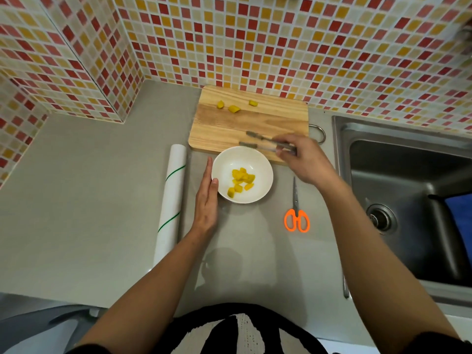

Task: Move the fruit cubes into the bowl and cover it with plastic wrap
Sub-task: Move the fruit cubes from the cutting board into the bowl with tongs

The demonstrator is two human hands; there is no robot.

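Right now the right hand (304,159) grips a pair of tongs (265,141), their tips apart and empty over the cutting board (229,126). Three fruit cubes (233,108) sit near the board's far edge; several more lie in the white bowl (265,175). The left hand (205,198) rests flat against the bowl's rim. One plastic wrap roll (172,198) lies left, one pair of scissors (296,213) right, the sink (408,195) beyond

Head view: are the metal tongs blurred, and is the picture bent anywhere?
In the head view, the metal tongs in the right hand are smeared by motion; the yellow fruit cubes in the white bowl are sharp; wide-angle distortion bends the tiled wall and steel sink; a head shadow falls on the grey counter.
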